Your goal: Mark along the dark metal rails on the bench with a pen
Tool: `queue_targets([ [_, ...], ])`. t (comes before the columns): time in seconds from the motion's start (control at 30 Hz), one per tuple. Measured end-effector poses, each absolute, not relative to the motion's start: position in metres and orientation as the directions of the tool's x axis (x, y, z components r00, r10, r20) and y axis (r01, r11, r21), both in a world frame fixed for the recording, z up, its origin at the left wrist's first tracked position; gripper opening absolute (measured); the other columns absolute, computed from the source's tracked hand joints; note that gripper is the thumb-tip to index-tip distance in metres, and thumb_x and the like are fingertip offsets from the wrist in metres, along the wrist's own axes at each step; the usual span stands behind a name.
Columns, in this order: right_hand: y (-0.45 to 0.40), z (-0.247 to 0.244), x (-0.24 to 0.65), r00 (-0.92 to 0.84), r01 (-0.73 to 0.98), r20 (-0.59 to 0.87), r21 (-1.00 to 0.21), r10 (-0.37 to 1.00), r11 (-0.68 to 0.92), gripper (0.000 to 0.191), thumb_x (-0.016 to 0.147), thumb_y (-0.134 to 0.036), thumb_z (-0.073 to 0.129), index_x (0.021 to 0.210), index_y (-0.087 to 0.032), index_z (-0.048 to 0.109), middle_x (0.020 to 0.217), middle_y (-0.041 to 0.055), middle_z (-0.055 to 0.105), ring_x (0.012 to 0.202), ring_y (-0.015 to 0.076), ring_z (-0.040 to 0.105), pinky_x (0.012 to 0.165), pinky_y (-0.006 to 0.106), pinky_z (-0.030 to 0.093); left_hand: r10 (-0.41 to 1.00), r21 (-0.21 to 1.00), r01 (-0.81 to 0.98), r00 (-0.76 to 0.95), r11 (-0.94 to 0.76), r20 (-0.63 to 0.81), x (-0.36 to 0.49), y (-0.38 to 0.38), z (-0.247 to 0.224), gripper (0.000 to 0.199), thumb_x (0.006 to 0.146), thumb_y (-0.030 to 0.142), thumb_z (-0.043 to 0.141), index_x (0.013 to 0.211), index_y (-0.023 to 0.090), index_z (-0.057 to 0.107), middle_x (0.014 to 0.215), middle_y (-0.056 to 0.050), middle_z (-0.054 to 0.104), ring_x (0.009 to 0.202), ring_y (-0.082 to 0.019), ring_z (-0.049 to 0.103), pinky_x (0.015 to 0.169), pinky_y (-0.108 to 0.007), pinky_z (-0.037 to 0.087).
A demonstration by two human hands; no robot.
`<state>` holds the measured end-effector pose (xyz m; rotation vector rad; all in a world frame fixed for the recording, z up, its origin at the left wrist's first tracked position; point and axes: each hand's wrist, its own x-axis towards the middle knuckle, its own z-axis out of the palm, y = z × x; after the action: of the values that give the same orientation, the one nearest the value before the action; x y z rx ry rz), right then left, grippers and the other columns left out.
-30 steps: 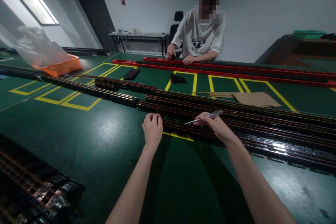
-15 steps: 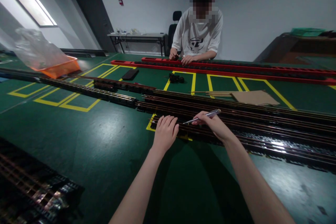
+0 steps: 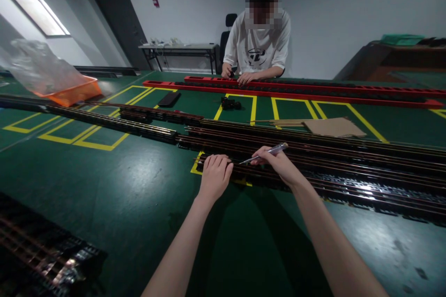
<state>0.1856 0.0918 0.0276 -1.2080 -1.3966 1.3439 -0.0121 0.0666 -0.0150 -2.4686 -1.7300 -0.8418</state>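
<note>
My left hand (image 3: 216, 176) is closed over the left end of the nearest long black rail strip (image 3: 258, 177), its fingers curled across the top; what lies beneath the palm is hidden. In my right hand (image 3: 275, 161) is a slim screwdriver (image 3: 279, 148) with a clear handle, held like a pen. Its thin metal shaft slants down to the left, and the tip is at the strip just right of my left hand. Whether the tip touches the strip I cannot tell. Thin copper-coloured rods run along the strips.
More black strips (image 3: 334, 148) lie side by side behind and to the right. Beyond them are cardboard (image 3: 334, 127), a black clump (image 3: 231, 103), a dark flat block (image 3: 169, 99) and red rails (image 3: 292, 93). A co-worker (image 3: 258, 46) handles the rails. An orange bin (image 3: 78, 93) stands left; another strip bundle (image 3: 45, 250) lies near left.
The whole view has shifted slightly, so things sit a little further left. Both hands keep nearly the same places on the strip, and the screwdriver stays in my right hand.
</note>
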Motion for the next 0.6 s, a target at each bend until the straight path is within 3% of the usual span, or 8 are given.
queue_targets([
  [0.6,0.086,0.032,0.173,-0.223,0.108,-0.022,-0.994,0.975,0.003,0.017,0.077,-0.036,0.06,0.073,-0.019,0.062,0.073,0.003,0.069,0.075,0.0175,0.065,0.078,0.035,0.049,0.89,0.271,0.88,0.284,-0.39,0.357,-0.026,0.072,-0.011,0.029,0.096,0.027,0.03,0.091,0.022,0.058,0.107,-0.004,0.065,0.105,-0.018,0.053,0.095,-0.036,0.031],
])
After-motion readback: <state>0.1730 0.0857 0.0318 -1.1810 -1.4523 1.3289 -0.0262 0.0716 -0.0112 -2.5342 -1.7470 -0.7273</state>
